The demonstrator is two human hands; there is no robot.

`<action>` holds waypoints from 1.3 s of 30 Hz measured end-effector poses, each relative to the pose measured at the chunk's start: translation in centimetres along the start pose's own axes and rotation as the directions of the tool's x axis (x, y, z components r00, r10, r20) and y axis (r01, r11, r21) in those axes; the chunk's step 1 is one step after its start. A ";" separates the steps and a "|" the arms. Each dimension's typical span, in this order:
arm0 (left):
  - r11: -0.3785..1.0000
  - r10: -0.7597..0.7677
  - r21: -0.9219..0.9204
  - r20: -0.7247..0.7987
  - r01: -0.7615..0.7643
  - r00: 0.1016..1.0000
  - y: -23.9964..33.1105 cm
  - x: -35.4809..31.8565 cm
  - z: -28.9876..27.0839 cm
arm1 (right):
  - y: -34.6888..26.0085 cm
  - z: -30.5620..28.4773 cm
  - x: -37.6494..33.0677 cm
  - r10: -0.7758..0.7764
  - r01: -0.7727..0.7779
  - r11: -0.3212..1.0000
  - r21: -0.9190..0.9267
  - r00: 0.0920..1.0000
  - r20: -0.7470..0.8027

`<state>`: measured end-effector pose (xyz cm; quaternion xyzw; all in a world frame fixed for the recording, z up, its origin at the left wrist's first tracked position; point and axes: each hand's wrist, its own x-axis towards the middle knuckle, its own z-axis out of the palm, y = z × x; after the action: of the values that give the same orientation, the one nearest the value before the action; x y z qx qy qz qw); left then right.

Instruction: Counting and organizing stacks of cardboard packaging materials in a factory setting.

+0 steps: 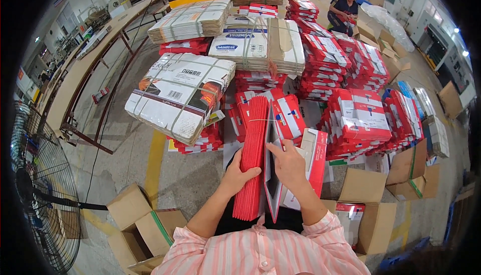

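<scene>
A thick bundle of flat red cartons (252, 160) stands on edge in front of my body, with a thin pale band around its upper part. My left hand (239, 176) grips the bundle from the left, the thumb lying across the red edges. At the bundle's right side, one red-edged carton (272, 195) gapes apart, showing a pale inside. My right hand (289, 164) is closed at this carton's upper right edge, index finger bent toward the opening; its thumb is hidden. Beneath my right wrist lies a red-and-white flat carton (314, 162).
Strapped bundles of white cardboard (180, 92) and tall stacks of red cartons (358, 117) stand ahead. Open brown boxes (160, 230) sit on both sides. A floor fan (42, 190) and long bench (95, 54) are at left. A person (343, 12) sits at the far right.
</scene>
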<state>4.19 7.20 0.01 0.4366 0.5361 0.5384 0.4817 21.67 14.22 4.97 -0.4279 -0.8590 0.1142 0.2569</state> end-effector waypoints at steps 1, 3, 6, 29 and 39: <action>0.999 -0.017 -0.047 0.023 0.018 1.000 0.3 -0.1 0.0 | 0.1 0.3 0.0 0.014 -0.010 0.998 0.065 0.998 -0.064; 0.994 -0.031 -0.099 0.049 0.036 0.998 0.7 -0.1 0.3 | 0.6 0.7 -0.1 0.032 -0.015 0.992 0.125 0.991 -0.128; 0.991 -0.005 -0.131 0.068 0.014 0.998 0.6 -0.1 0.2 | 0.4 0.3 0.2 0.103 -0.073 0.940 0.334 0.992 -0.072; 0.990 0.016 -0.140 0.075 -0.006 0.997 -0.1 -0.1 -0.7 | -1.4 0.4 0.8 0.155 -0.129 0.953 0.274 0.985 -0.077; 0.992 0.104 -0.079 0.041 -0.100 0.994 -0.5 -0.3 -0.3 | -1.4 0.7 0.9 0.094 -0.078 0.935 0.345 0.995 -0.029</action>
<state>3.98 6.86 -0.44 0.4568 0.4811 0.5723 0.4820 19.91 14.14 5.31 -0.4160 -0.8003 0.2638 0.3417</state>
